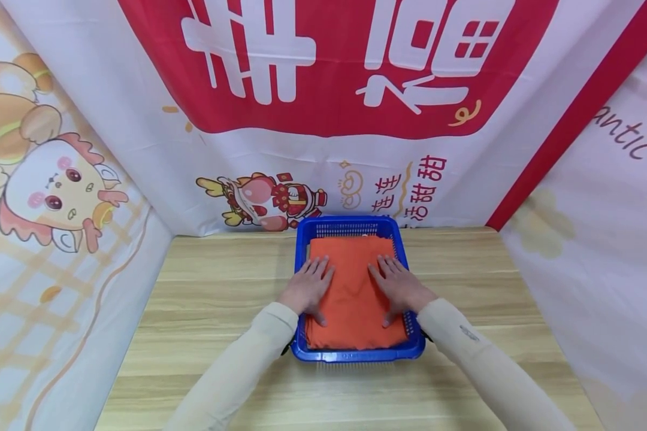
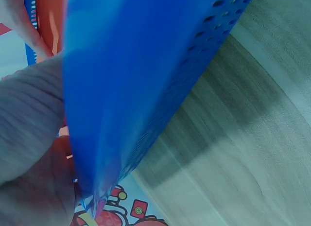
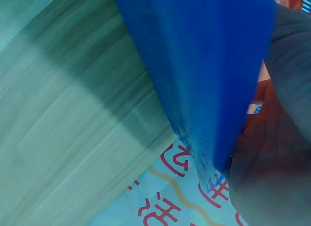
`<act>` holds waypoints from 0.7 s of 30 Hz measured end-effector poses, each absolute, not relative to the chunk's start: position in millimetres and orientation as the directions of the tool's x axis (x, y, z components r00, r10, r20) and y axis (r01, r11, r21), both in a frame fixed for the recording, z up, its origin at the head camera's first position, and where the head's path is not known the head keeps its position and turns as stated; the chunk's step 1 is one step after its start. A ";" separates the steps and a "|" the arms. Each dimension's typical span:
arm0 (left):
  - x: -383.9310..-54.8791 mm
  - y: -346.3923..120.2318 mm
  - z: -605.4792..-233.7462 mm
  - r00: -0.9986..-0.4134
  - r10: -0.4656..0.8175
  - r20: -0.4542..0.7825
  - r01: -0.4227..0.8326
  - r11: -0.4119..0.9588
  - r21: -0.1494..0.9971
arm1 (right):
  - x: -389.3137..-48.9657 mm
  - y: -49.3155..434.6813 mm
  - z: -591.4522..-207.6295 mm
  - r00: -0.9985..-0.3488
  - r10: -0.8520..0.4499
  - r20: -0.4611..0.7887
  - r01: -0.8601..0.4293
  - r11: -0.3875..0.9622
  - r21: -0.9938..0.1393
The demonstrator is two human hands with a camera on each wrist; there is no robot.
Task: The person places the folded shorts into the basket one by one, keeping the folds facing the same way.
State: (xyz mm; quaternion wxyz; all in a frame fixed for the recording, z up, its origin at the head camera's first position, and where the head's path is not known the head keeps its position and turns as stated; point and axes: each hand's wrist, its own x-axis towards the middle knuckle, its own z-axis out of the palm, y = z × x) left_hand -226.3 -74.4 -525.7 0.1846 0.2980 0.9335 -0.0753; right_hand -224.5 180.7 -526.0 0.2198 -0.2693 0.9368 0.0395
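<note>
A folded orange cloth [image 1: 351, 299] lies flat inside a blue plastic basket [image 1: 358, 355] with perforated walls. My left hand [image 1: 308, 286] rests on the cloth's left side, fingers spread and pointing away from me. On the right side of the cloth, my right hand [image 1: 401, 287] lies with its fingers extended too. Both wrists cross over the basket's side rims. In the left wrist view the basket's outer wall [image 2: 121, 80] fills the middle, with part of the left hand [image 2: 31, 124] beside it. The right wrist view shows the opposite wall [image 3: 209, 70] and the right hand [image 3: 277, 153].
The basket stands on a light wood-grain table [image 1: 221, 287], near its back edge. Behind it hangs a white and red printed cloth backdrop [image 1: 334, 114]. Printed sheets also hang at the left [image 1: 59, 239] and right [image 1: 587, 239] sides.
</note>
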 end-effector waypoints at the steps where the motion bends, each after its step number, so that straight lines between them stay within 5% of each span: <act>1: -226.2 -74.1 -526.4 -0.757 0.523 -0.392 0.581 0.813 -0.037 | -225.0 181.1 -526.9 -0.757 -0.493 -0.430 -0.533 0.845 -0.031; 21: -219.3 -77.2 -539.2 -0.791 0.462 -0.401 0.561 0.809 -0.174 | -221.8 175.4 -549.1 -0.761 -0.532 -0.371 -0.640 0.712 0.289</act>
